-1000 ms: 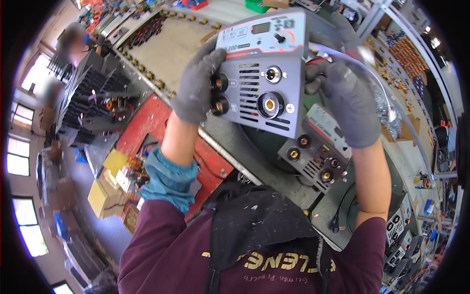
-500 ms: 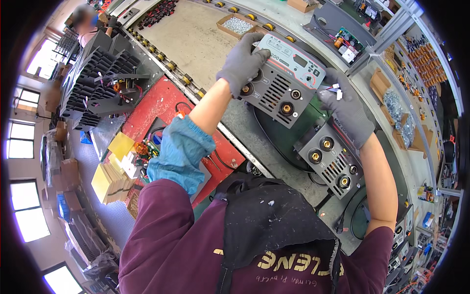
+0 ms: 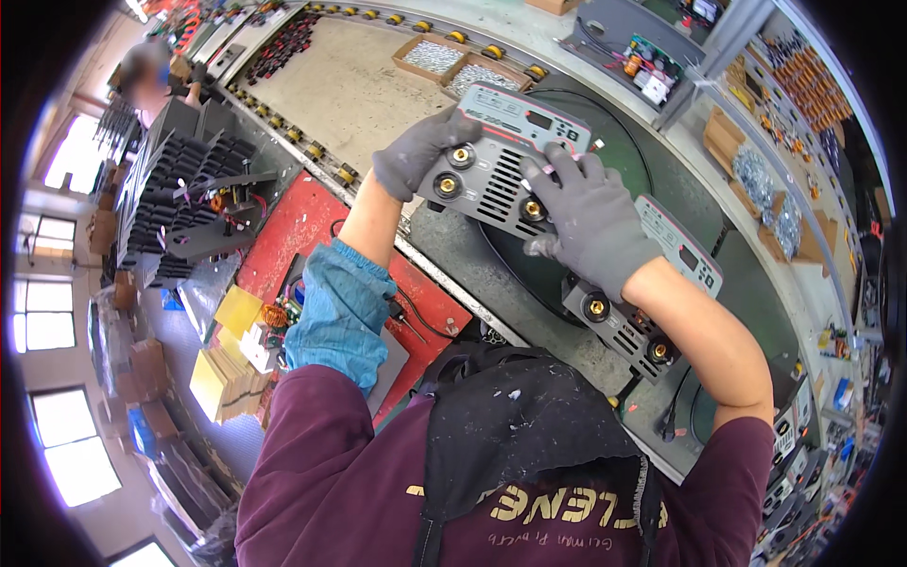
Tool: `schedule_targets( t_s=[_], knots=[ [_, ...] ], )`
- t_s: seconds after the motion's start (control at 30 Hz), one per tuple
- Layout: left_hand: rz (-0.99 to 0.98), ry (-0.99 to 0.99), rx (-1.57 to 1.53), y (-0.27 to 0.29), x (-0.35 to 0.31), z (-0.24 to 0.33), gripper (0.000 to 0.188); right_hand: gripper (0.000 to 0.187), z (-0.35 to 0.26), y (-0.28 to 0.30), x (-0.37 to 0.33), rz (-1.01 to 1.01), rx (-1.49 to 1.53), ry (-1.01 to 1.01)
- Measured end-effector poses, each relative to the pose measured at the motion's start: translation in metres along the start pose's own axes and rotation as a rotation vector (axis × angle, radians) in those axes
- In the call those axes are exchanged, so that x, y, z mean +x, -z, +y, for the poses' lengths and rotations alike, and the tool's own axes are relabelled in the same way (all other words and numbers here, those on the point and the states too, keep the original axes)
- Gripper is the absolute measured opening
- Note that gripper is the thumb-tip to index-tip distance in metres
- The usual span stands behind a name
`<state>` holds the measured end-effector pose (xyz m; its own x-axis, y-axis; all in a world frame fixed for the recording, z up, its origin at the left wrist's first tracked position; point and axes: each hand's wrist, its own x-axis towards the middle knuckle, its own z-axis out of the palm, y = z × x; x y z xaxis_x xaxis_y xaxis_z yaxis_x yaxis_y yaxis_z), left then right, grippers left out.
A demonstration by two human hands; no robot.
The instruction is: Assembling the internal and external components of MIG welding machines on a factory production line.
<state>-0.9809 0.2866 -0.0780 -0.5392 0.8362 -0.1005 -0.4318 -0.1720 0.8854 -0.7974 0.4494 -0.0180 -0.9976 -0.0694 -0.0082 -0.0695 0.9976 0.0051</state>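
Right now both gloved hands are on a grey welder front panel point(image 3: 505, 170), a flat unit with brass sockets along its lower face and a small display near its upper right corner. It lies over the green turntable point(image 3: 624, 161), near the edge that meets the grey bench surface point(image 3: 491, 283). The left hand point(image 3: 416, 156) is clamped on the panel's left end, fingers curled over the top edge and the thumb side against the face just beside two brass sockets. The right hand point(image 3: 590, 222) lies spread over the panel's right part, fingers pressed flat on the face and covering its lower right corner; it presses rather than grips. Just beside the right wrist, touching or nearly touching the first unit, a second similar panel point(image 3: 652, 302) lies lower on the turntable, so room to the right and below is tight. Above the panel the green disc shows bare up to two trays of screws point(image 3: 463, 66). To the left, a conveyor track with yellow rollers point(image 3: 312, 151) runs diagonally, and beyond it sit a red mat point(image 3: 293, 236) and a stack of black heat sinks point(image 3: 179, 198), well apart from the hands.
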Motion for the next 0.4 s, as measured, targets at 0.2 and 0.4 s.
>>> schedule_targets(
  t_s=[0.2, 0.4],
  knots=[
    [0.103, 0.13, 0.321, 0.01, 0.004, 0.009, 0.038, 0.064, 0.059, 0.026, -0.028, 0.206, 0.278, 0.125],
    [0.07, 0.015, 0.36, -0.009, -0.005, 0.008, 0.057, 0.046, 0.08, 0.061, -0.166, 0.628, 0.744, -0.429]
  ],
)
